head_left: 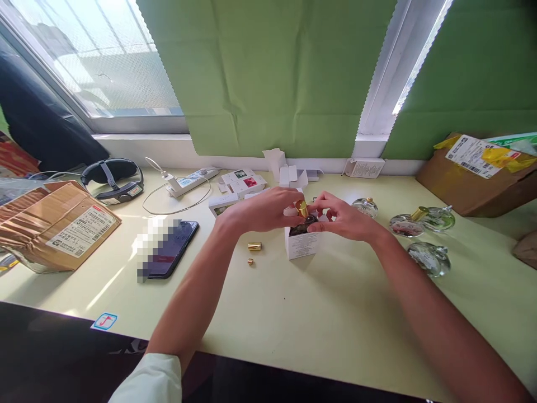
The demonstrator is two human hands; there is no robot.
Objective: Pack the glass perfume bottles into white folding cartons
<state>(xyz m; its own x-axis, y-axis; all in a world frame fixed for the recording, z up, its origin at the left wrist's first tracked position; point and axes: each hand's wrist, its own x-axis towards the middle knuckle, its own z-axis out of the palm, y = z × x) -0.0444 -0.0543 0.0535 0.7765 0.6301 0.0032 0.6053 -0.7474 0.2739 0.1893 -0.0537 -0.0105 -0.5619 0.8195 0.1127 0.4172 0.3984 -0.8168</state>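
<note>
A small white box (302,247) with fine print on its front stands upright on the table, its top open. A gold-topped bottle (302,209) shows in the opening, with something dark around it inside the box. My left hand (272,208) is closed at the gold top, fingers behind and thumb in front. From the other side, my right hand (340,217) is bent with fingertips at the box's upper right edge, thumb over the front of the opening. A gold cylindrical cap (254,246) and a tiny gold piece (250,261) lie left of the box.
Several glass bottles, one a round bottle (428,258), lie at the right before a cardboard carton (474,179). Opened white packaging (241,182) lies at the back. A phone (178,249), power strip (195,180), headset (113,179) and brown parcel (62,224) occupy the left.
</note>
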